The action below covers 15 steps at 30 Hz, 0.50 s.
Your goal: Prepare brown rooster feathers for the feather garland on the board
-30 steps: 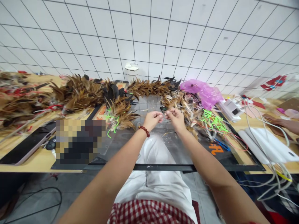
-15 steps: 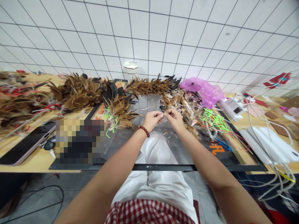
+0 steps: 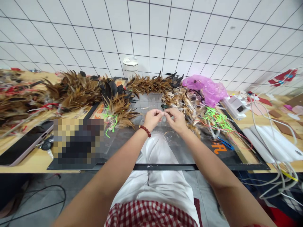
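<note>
Left hand (image 3: 152,120) and right hand (image 3: 175,119) meet over the panel, each closed in a thumb-and-forefinger pinch, tips together; whether anything is pinched there is too small to tell; a dark red beaded bracelet (image 3: 145,130) circles the left wrist. Loose tan feathers (image 3: 176,99) lie just beyond the right hand, partly hidden by it; a brown feather bundle (image 3: 120,110), with green strings (image 3: 111,121) at its near side, lies near the left; a brown feather garland (image 3: 149,84) crosses behind both. Tangled green cords (image 3: 217,119) and a blue-handled tool (image 3: 225,143) crowd the right side; a phone (image 3: 26,143) and keys (image 3: 46,145) lie at far left.

Beneath the hands is a see-through panel (image 3: 123,148) with a black frame, showing white trousers (image 3: 157,189) below; it rests on a pale wooden table (image 3: 26,168), before a white tiled wall (image 3: 163,28). One white cup (image 3: 130,66) stands lidded near the wall, contents hidden; a crumpled purple plastic bag (image 3: 207,90) sits behind the tan feathers, its contents unclear.
</note>
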Motion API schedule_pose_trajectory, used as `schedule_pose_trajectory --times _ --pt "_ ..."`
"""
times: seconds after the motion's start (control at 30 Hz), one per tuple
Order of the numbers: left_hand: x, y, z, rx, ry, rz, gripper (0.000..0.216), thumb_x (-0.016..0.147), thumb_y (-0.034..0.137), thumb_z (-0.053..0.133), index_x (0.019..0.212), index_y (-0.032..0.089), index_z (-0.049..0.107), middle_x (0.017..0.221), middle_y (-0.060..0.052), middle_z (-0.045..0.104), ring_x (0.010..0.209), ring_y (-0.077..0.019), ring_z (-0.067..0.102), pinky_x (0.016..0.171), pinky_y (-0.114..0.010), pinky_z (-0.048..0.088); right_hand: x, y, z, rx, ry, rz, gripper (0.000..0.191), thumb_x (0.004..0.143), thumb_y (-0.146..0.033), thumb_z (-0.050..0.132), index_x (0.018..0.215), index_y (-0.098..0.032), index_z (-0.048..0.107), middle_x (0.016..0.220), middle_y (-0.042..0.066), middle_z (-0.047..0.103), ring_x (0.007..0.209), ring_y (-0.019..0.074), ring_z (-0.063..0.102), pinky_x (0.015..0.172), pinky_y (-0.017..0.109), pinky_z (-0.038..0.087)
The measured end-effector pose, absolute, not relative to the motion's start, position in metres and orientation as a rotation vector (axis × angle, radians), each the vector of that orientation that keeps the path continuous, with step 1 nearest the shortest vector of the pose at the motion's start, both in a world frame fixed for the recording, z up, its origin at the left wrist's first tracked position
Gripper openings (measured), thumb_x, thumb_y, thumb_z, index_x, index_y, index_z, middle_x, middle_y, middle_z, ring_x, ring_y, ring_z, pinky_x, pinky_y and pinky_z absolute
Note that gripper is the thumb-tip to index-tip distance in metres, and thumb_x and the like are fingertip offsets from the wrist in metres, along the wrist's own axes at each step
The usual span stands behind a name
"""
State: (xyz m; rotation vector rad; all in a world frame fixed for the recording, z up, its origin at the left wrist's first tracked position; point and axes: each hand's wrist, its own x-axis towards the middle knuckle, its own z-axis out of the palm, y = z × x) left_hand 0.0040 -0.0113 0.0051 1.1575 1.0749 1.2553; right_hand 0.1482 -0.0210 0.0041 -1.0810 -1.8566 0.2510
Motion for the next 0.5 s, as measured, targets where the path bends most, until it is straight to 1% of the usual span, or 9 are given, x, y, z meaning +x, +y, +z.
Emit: schedule_pose_trajectory --times 0.07,0.1,0.17,0.27,0.33,0.4,0.47,0.5 --pt "0.004 -0.011 0.005 1.117 1.052 1.285 0.014 0.068 0.023 0.07 0.064 0.013 0.062 0.052 0.002 0.057 0.047 -0.0066 0.05 0.048 -0.02 0.042 0.148 -0.021 0.002 -1.099 -1.932 0.24 0.02 0.089 -0.029 0.05 0.087 -0.021 0.068 0.076 0.003 0.067 0.071 0.0152 0.059 0.07 0.027 0.046" --pt "0.004 -0.011 0.005 1.095 1.039 1.297 0.014 0.067 0.024 0.07 0.065 0.012 0.062 0.052 0.002 0.058 0.047 -0.0064 0.05 0.049 -0.019 0.042 0.147 -0.021 0.0 -1.109 -1.945 0.249 0.021 0.089 -0.029 0.049 0.084 -0.021 0.068 0.073 0.002 0.066 0.069 0.0147 0.059 0.068 0.027 0.045" --pt "0.004 -0.011 0.007 1.043 1.016 1.308 0.016 0.065 0.025 0.073 0.067 0.012 0.064 0.055 0.001 0.06 0.048 -0.0062 0.051 0.05 -0.02 0.042 0.145 -0.021 -0.002 -1.107 -1.942 0.277 0.021 0.089 -0.03 0.051 0.082 -0.02 0.068 0.07 0.002 0.066 0.066 0.014 0.059 0.066 0.026 0.044" --pt "0.004 -0.013 0.008 0.976 0.999 1.319 0.019 0.062 0.025 0.076 0.07 0.011 0.066 0.058 0.0 0.062 0.051 -0.0066 0.053 0.053 -0.02 0.044 0.147 -0.019 0.0 -1.089 -1.923 0.302 0.022 0.089 -0.033 0.052 0.082 -0.021 0.068 0.072 0.002 0.067 0.067 0.0144 0.06 0.067 0.026 0.045" --pt "0.005 -0.013 0.01 0.948 0.981 1.35 0.019 0.064 0.025 0.076 0.071 0.011 0.065 0.061 -0.001 0.064 0.056 -0.0071 0.056 0.057 -0.02 0.046 0.153 -0.017 0.004 -1.12 -1.912 0.268 0.023 0.09 -0.034 0.05 0.086 -0.022 0.069 0.079 0.003 0.069 0.073 0.0161 0.061 0.072 0.028 0.046" --pt "0.006 -0.014 0.01 0.903 0.953 1.386 0.02 0.069 0.027 0.073 0.072 0.013 0.06 0.071 -0.003 0.068 0.062 -0.0085 0.061 0.061 -0.021 0.049 0.161 -0.013 0.006 -1.213 -1.886 0.159 0.023 0.09 -0.03 0.048 0.093 -0.022 0.069 0.091 0.006 0.07 0.086 0.0191 0.061 0.081 0.032 0.046" --pt "0.007 -0.013 0.011 0.848 0.945 1.396 0.022 0.074 0.03 0.069 0.074 0.014 0.054 0.079 -0.005 0.07 0.065 -0.0101 0.064 0.062 -0.023 0.051 0.168 -0.009 0.006 -1.36 -1.869 0.009 0.025 0.088 -0.024 0.048 0.102 -0.021 0.068 0.108 0.009 0.068 0.101 0.0232 0.057 0.09 0.038 0.042" --pt "0.007 -0.012 0.011 0.831 0.959 1.394 0.022 0.076 0.03 0.068 0.075 0.015 0.052 0.077 -0.004 0.07 0.063 -0.0104 0.064 0.061 -0.024 0.051 0.172 -0.008 0.005 -1.441 -1.88 -0.058 0.026 0.086 -0.02 0.048 0.103 -0.021 0.068 0.115 0.009 0.066 0.108 0.0254 0.054 0.093 0.041 0.039"
